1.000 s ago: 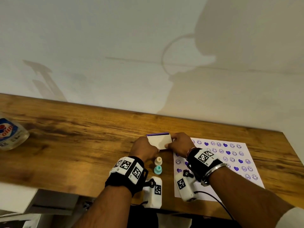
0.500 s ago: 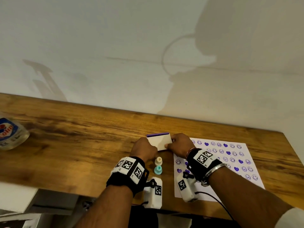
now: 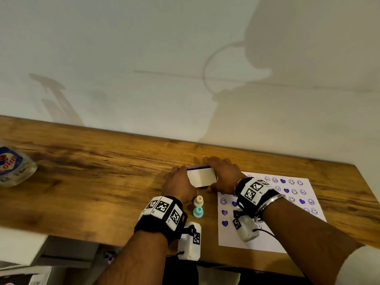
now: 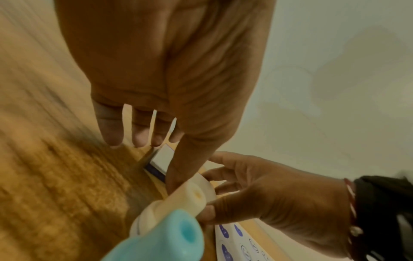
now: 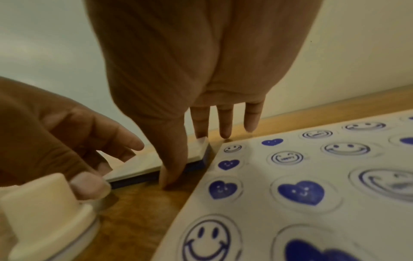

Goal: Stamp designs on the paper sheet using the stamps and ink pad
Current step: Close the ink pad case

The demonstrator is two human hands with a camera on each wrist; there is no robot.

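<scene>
The ink pad [image 3: 202, 177], a white lid over a purple base, lies flat on the wooden table [image 3: 102, 171] between my hands. My left hand [image 3: 179, 182] is at its left end, with the thumb [image 4: 178, 169] down at the near edge and the other fingers loosely extended. At the pad's right end my right hand [image 3: 224, 174] has its fingers straight. Its thumb [image 5: 171, 169] is on the table by the near edge, and its index fingertip [image 5: 201, 130] touches the lid's far corner. A cream stamp [image 3: 198, 200] and a teal stamp [image 3: 198, 211] stand upright just in front of the pad. The paper sheet [image 3: 267, 239] is covered with purple smileys and hearts.
A clear plastic bottle [image 3: 14, 167] with a blue label sits at the table's far left. The wall rises directly behind the table. The table's front edge runs just under my wrists. Bare wood stretches left of the ink pad.
My right hand's fingers have uncurled from the lid and now reach out straight past the pad's far edge. The lid lies flatter. My left hand has barely shifted.
</scene>
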